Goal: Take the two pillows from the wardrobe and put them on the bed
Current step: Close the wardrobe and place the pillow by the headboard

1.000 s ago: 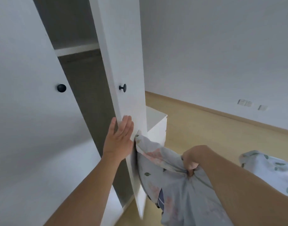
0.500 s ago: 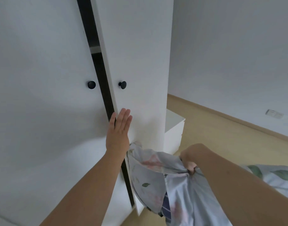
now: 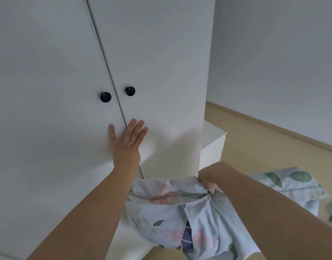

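**Hands at the wardrobe, one pillow in grip**

My right hand is clenched on a bunched fold of the pillow. The pillow hangs below my fist, in front of the wardrobe's lower right corner. My forearm covers part of it, and its lower end is cut off by the frame edge. A dark striped patch shows through an opening in the floral cover; I cannot tell what it is.

My left hand is flat, fingers spread, holding nothing. The palm presses on the wardrobe across the seam between the two doors, below the knobs. Both doors are closed, so the interior is hidden.

A low white cabinet stands just beside the wardrobe, mostly hidden behind it.

At right, floral bedding shows, partly hidden by my right arm and cut off by the frame. I cannot tell whether it is the second pillow.
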Action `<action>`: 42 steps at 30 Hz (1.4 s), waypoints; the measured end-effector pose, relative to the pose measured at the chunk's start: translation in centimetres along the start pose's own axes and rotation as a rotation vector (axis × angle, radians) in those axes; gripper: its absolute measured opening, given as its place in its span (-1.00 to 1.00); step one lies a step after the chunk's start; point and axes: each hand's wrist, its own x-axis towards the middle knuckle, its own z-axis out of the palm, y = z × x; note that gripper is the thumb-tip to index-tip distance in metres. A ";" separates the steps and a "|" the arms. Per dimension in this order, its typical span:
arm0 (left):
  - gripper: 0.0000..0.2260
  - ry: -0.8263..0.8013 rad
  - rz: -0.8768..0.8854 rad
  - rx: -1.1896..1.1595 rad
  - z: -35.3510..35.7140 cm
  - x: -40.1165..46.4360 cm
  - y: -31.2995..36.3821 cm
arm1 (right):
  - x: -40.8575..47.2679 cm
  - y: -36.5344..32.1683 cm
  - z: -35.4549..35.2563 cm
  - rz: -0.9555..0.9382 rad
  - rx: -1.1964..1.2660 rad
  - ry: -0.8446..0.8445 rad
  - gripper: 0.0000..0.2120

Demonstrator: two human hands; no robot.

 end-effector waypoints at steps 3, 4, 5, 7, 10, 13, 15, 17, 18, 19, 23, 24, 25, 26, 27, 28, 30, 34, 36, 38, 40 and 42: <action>-0.32 -0.001 -0.001 -0.009 1.0 0.7 0.0 | 1.6 -0.1 -1.2 -0.076 -0.035 0.025 -0.57; -0.32 0.008 -0.002 -0.023 1.3 0.9 0.1 | 1.8 -0.2 -1.6 -0.085 -0.032 0.027 -0.60; -0.32 0.016 -0.003 -0.034 1.5 1.0 0.2 | 2.3 -0.2 -1.9 -0.089 -0.045 0.036 -0.63; -0.31 0.022 -0.008 -0.045 1.8 1.1 0.4 | 2.8 -0.2 -2.6 -0.109 -0.050 0.053 -0.66; -0.31 0.029 -0.021 -0.062 1.8 1.2 0.7 | 3.0 -0.2 -3.4 -0.127 -0.044 0.072 -0.68; -0.33 0.031 -0.017 -0.079 1.5 1.0 0.9 | 2.7 -0.2 -3.6 -0.116 -0.030 0.094 -0.67; -0.34 0.027 -0.007 -0.081 1.3 1.0 0.8 | 2.4 -0.1 -3.7 -0.110 -0.003 0.112 -0.70; -0.34 0.011 -0.004 -0.082 1.1 1.0 0.5 | 1.6 0.0 -3.9 -0.124 0.008 0.125 -0.73; -0.34 0.004 -0.005 -0.087 0.9 0.9 0.5 | 1.3 0.0 -4.0 -0.137 0.008 0.132 -0.74; -0.34 -0.002 -0.006 -0.093 0.7 0.8 0.5 | 1.0 0.0 -4.2 -0.146 0.005 0.139 -0.75; -0.35 -0.004 0.026 -0.182 -0.4 -0.1 0.4 | -0.4 -0.4 -4.6 -0.178 -0.004 0.136 -0.73; -0.35 -0.007 0.057 -0.230 -0.6 -0.7 0.2 | -0.6 -0.7 -4.7 -0.193 0.000 0.135 -0.70; -0.35 -0.022 0.098 -0.308 -0.5 -1.5 0.0 | -0.9 -1.0 -4.9 -0.209 0.007 0.137 -0.68; -0.34 -0.057 0.138 -0.407 -0.3 -2.7 -0.4 | -1.2 -1.5 -5.1 -0.228 0.010 0.141 -0.67; -0.34 -0.122 0.174 -0.516 -0.1 -4.1 -0.9 | -1.4 -2.0 -5.3 -0.247 0.006 0.143 -0.66; -0.33 -0.216 0.196 -0.618 0.1 -5.7 -1.3 | -1.5 -2.6 -5.6 -0.269 0.002 0.143 -0.67; -0.31 -0.471 0.136 -0.856 0.3 -9.4 -2.2 | -1.9 -4.1 -6.3 -0.315 0.003 0.160 -0.67; -0.22 -0.699 -0.041 -1.033 0.1 -16.2 -3.4 | -2.4 -8.2 -7.7 -0.427 -0.054 0.198 -0.63; -0.16 -0.704 -0.085 -0.850 0.5 -19.2 -4.1 | -2.9 -11.1 -8.5 -0.503 -0.096 0.216 -0.62; -0.13 -0.704 -0.166 -0.727 0.7 -22.4 -5.1 | -3.8 -14.5 -9.2 -0.595 -0.118 0.231 -0.64; -0.16 -0.713 -0.286 -0.652 0.8 -26.3 -6.2 | -5.0 -18.5 -9.7 -0.690 -0.124 0.233 -0.66; -0.22 -0.728 -0.431 -0.605 0.5 -30.9 -7.7 | -6.7 -23.1 -10.0 -0.788 -0.174 0.232 -0.67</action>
